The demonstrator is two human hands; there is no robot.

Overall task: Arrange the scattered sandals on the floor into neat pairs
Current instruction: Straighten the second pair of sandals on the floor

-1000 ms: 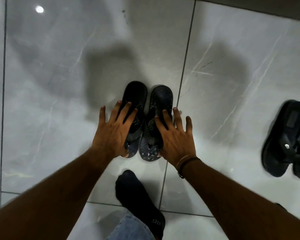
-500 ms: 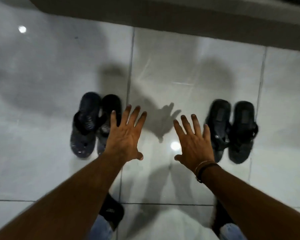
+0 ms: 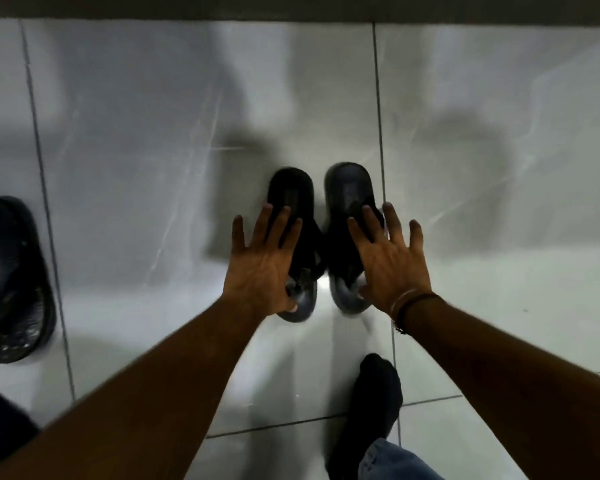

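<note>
Both hands now over the second black pair, near the grout line. Left hand flat, fingers spread on left sandal; right hand likewise splayed on right sandal; neither clenched. Half a second ago they hovered between pairs. Textured pair sits far left of the line, apparently done.

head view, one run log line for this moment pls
left hand: open, over left sandal | right hand: open, over right sandal | pair side by side | another sandal at left edge
</note>
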